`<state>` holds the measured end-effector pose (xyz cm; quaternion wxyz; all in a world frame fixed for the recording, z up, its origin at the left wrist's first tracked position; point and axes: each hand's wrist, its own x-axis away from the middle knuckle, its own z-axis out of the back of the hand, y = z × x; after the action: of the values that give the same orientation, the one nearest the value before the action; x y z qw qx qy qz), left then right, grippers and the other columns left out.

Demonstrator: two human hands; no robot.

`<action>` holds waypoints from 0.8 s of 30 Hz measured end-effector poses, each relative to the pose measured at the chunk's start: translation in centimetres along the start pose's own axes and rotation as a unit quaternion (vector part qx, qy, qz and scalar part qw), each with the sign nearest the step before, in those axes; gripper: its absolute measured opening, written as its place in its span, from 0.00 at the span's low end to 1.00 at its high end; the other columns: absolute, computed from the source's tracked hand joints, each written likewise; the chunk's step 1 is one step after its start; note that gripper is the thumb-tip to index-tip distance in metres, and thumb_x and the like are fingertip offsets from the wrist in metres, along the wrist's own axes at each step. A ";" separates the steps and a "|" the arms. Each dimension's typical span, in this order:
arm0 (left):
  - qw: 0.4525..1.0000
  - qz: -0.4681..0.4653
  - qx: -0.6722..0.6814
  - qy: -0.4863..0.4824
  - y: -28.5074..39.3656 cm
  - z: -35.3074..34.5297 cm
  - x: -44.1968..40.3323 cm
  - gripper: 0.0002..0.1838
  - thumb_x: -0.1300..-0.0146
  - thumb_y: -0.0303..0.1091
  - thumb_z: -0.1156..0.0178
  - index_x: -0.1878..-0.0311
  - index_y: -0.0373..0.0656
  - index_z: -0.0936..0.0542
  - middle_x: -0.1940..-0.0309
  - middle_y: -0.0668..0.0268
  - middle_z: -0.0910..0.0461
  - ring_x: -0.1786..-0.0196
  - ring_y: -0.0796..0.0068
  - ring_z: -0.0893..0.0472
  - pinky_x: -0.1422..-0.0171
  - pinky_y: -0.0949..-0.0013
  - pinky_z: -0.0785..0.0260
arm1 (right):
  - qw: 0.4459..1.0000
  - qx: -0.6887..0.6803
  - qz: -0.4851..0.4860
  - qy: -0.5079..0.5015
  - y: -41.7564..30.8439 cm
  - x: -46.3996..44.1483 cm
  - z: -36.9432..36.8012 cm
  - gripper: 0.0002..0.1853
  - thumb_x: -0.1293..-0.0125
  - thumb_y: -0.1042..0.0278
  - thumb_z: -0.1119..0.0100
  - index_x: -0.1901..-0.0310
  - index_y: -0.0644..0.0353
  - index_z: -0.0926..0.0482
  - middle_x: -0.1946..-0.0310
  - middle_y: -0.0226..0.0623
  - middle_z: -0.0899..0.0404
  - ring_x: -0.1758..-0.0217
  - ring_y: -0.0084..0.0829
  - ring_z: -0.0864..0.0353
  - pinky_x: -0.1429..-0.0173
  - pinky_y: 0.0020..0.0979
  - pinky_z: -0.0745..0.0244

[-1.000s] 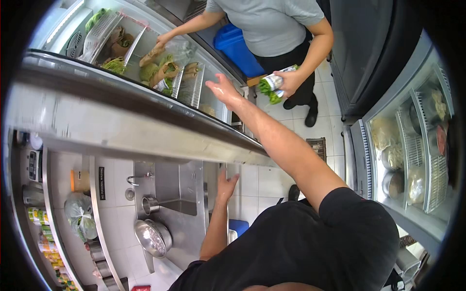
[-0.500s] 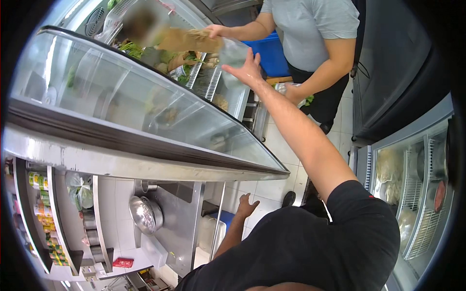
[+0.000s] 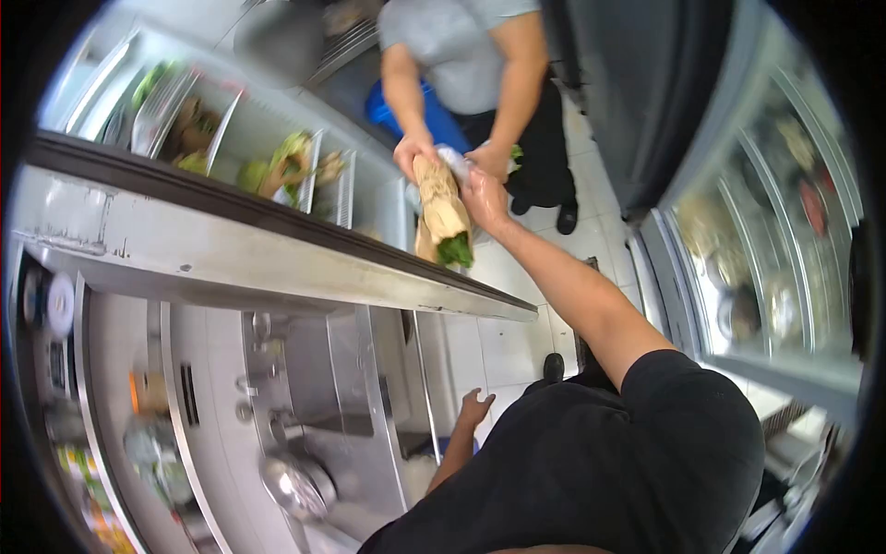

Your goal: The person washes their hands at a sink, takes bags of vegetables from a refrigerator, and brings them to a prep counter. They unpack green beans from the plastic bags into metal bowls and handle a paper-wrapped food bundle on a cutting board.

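Paper-wrapped bundle of greens (image 3: 441, 205): gripped at its far end by the co-worker's right hand (image 3: 415, 155), right of the display chiller (image 3: 242, 140). Your right hand (image 3: 486, 198) is just right of it; fingers blurred, cannot tell if closed. Your left hand (image 3: 476, 407) hangs near, fingers loosely parted, empty. Judged light, soft, easily bruised: cup the wrapped middle, off the leafy near end (image 3: 454, 249)

Paper wrap (image 3: 441, 205): tan-brown. Leafy greens (image 3: 454, 249) at its 5 o'clock end: deep green. Bin (image 3: 437, 118), 12 o'clock: blue. Co-worker's T-shirt (image 3: 438, 55), 12 o'clock: pale grey. Wearer's T-shirt (image 3: 572, 462), 5 o'clock: black. Floor tiles (image 3: 506, 342): white, thin-lined grid.
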<state>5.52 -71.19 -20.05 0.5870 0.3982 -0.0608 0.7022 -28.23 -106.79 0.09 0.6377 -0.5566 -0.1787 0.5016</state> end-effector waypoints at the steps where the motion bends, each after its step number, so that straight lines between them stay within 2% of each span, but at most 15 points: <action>1: 1.000 -0.018 -0.005 -0.021 0.2 0.6 -0.6 0.45 0.37 0.61 0.31 0.31 0.29 0.26 0.32 0.36 0.25 0.27 0.41 0.27 0.22 0.52 0.34 | 1.000 0.010 0.000 0.015 0.0 1.2 1.9 0.17 0.34 0.69 0.42 0.45 0.52 0.17 0.52 0.43 0.13 0.50 0.55 0.14 0.48 0.52 0.19; 4: 0.991 -0.072 -0.053 -0.099 0.7 1.7 -2.9 0.44 0.36 0.61 0.32 0.30 0.31 0.25 0.33 0.37 0.24 0.28 0.41 0.26 0.23 0.51 0.33 | 0.995 0.037 0.011 0.093 1.2 4.9 7.1 0.16 0.33 0.71 0.45 0.47 0.51 0.15 0.46 0.38 0.14 0.47 0.50 0.15 0.45 0.49 0.19; 7: 0.973 -0.116 -0.130 -0.154 2.0 2.4 -4.9 0.43 0.35 0.62 0.35 0.30 0.34 0.25 0.33 0.38 0.24 0.27 0.43 0.27 0.22 0.52 0.34 | 0.988 0.105 0.019 0.111 0.9 9.0 12.8 0.17 0.34 0.72 0.45 0.46 0.51 0.15 0.44 0.35 0.14 0.44 0.47 0.15 0.44 0.47 0.19; 9: 0.955 -0.153 -0.172 -0.186 3.1 2.7 -6.9 0.43 0.35 0.63 0.35 0.30 0.34 0.25 0.32 0.40 0.24 0.27 0.44 0.27 0.22 0.52 0.35 | 0.988 0.097 0.006 0.118 1.3 12.6 16.6 0.18 0.34 0.74 0.46 0.45 0.52 0.15 0.43 0.36 0.15 0.42 0.48 0.17 0.41 0.45 0.19; 11: 0.947 -0.185 -0.162 -0.209 5.1 2.1 -8.5 0.41 0.33 0.60 0.35 0.30 0.35 0.25 0.32 0.42 0.24 0.28 0.47 0.26 0.25 0.53 0.33 | 0.984 0.085 0.002 0.155 3.2 17.1 20.6 0.18 0.34 0.74 0.46 0.44 0.52 0.15 0.43 0.37 0.15 0.41 0.49 0.17 0.40 0.45 0.20; 13: 0.942 -0.194 -0.135 -0.238 7.9 1.3 -8.9 0.39 0.32 0.57 0.34 0.30 0.35 0.25 0.32 0.43 0.23 0.28 0.48 0.25 0.26 0.55 0.31 | 0.982 0.098 -0.042 0.154 3.5 22.4 25.2 0.18 0.31 0.73 0.46 0.42 0.53 0.16 0.42 0.39 0.16 0.39 0.49 0.19 0.36 0.44 0.22; 14: 0.930 -0.210 -0.132 -0.270 9.8 1.6 -8.6 0.36 0.30 0.53 0.35 0.30 0.35 0.25 0.32 0.45 0.23 0.29 0.52 0.23 0.28 0.57 0.31 | 0.980 0.104 -0.057 0.161 3.3 25.0 26.8 0.18 0.31 0.72 0.46 0.41 0.53 0.17 0.42 0.39 0.16 0.38 0.49 0.19 0.35 0.44 0.23; 16: 0.921 -0.205 -0.116 -0.311 14.8 0.2 -6.0 0.35 0.29 0.53 0.35 0.30 0.36 0.25 0.32 0.48 0.23 0.30 0.54 0.23 0.29 0.58 0.30 | 0.981 0.069 -0.095 0.155 3.7 30.7 31.2 0.18 0.27 0.69 0.46 0.39 0.55 0.18 0.40 0.41 0.17 0.36 0.48 0.21 0.31 0.45 0.26; 17: 0.919 -0.198 -0.102 -0.325 17.9 -0.5 -3.9 0.34 0.29 0.53 0.35 0.30 0.36 0.25 0.33 0.49 0.23 0.31 0.55 0.22 0.30 0.58 0.29 | 0.975 0.097 -0.112 0.166 3.7 33.6 33.5 0.17 0.27 0.69 0.46 0.39 0.55 0.18 0.40 0.41 0.17 0.36 0.49 0.21 0.31 0.45 0.27; 19: 0.881 -0.266 -0.120 -0.372 23.8 -2.0 0.3 0.37 0.29 0.52 0.33 0.25 0.39 0.31 0.32 0.52 0.25 0.31 0.57 0.23 0.32 0.59 0.27 | 0.964 0.147 -0.138 0.175 3.3 39.4 37.9 0.17 0.27 0.69 0.47 0.40 0.56 0.18 0.42 0.42 0.17 0.37 0.50 0.21 0.31 0.45 0.28; 20: 0.861 -0.304 -0.122 -0.389 26.4 -3.5 2.1 0.39 0.29 0.51 0.33 0.24 0.39 0.33 0.31 0.52 0.26 0.30 0.57 0.24 0.32 0.59 0.27 | 0.932 0.231 -0.138 0.243 5.5 42.9 38.4 0.15 0.27 0.68 0.47 0.44 0.58 0.18 0.46 0.44 0.16 0.39 0.51 0.21 0.31 0.47 0.28; 22: 0.816 -0.382 -0.117 -0.417 31.9 -7.0 7.2 0.42 0.31 0.49 0.31 0.21 0.40 0.36 0.30 0.52 0.28 0.29 0.56 0.25 0.30 0.57 0.28 | 0.948 0.170 -0.148 0.224 3.8 48.5 44.1 0.12 0.27 0.68 0.47 0.48 0.59 0.18 0.51 0.45 0.16 0.42 0.51 0.20 0.35 0.48 0.27; 24: 0.760 -0.456 -0.109 -0.451 37.5 -11.4 14.3 0.45 0.32 0.47 0.29 0.20 0.40 0.40 0.28 0.51 0.31 0.27 0.53 0.27 0.28 0.54 0.30 | 0.926 0.166 -0.210 0.267 3.3 53.8 48.7 0.11 0.28 0.68 0.46 0.50 0.60 0.18 0.54 0.47 0.16 0.44 0.51 0.19 0.37 0.47 0.26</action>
<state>-32.68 -65.17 -4.47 0.7819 0.5831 -0.2055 0.0795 -44.70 -36.23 -5.22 0.8359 -0.5056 -0.0291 0.2118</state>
